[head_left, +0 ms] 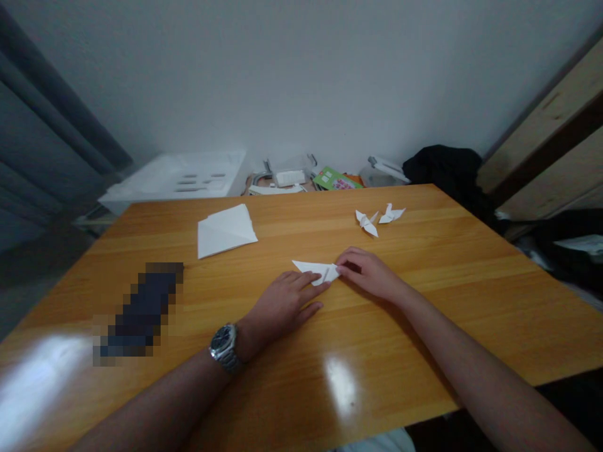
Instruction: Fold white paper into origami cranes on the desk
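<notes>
A small folded piece of white paper (pixel 306 267) lies on the wooden table between my hands. My left hand (pixel 287 300), with a metal watch (pixel 224 345) on the wrist, rests on it, fingers stretched out and pressing its near edge. The paper's right tip is pinched between the thumb and fingers of my right hand (pixel 365 271). Beyond my right hand stand two folded paper birds, one paper bird (pixel 366 223) a little nearer and another paper bird (pixel 391 215) to its right.
A stack of white paper sheets (pixel 226 232) lies at the back left of the table (pixel 264 402). At the left is a dark pixelated object (pixel 141 314). Behind the table's far edge are a white foam tray (pixel 188 179), a green booklet (pixel 334 180) and a black cloth (pixel 443 164).
</notes>
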Demonstrator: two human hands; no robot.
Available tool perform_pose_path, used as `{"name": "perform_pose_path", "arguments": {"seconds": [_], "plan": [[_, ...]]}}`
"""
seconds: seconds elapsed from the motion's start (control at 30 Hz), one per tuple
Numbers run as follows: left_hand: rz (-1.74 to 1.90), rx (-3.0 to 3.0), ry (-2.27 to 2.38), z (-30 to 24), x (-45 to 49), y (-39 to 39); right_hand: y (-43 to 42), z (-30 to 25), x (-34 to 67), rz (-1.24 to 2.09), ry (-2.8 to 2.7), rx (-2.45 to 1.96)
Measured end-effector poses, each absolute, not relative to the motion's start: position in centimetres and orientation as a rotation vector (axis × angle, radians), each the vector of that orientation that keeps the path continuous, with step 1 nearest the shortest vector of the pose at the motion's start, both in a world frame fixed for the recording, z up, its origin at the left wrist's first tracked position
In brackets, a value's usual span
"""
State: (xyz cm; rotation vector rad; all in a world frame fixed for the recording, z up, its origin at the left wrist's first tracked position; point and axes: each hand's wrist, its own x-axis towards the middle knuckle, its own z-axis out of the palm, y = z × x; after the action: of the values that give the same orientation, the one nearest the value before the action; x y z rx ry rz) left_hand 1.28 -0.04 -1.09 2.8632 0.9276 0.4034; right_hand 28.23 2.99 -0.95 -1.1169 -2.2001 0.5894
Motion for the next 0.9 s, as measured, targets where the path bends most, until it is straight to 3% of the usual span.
{"name": "perform_pose_path", "arguments": {"seconds": [0.9], "plan": [[0.388,2.893,0.834,-0.8,1.8,-0.5,2.4,-2.0,26.0,0.28,-2.187,-1.369]]}}
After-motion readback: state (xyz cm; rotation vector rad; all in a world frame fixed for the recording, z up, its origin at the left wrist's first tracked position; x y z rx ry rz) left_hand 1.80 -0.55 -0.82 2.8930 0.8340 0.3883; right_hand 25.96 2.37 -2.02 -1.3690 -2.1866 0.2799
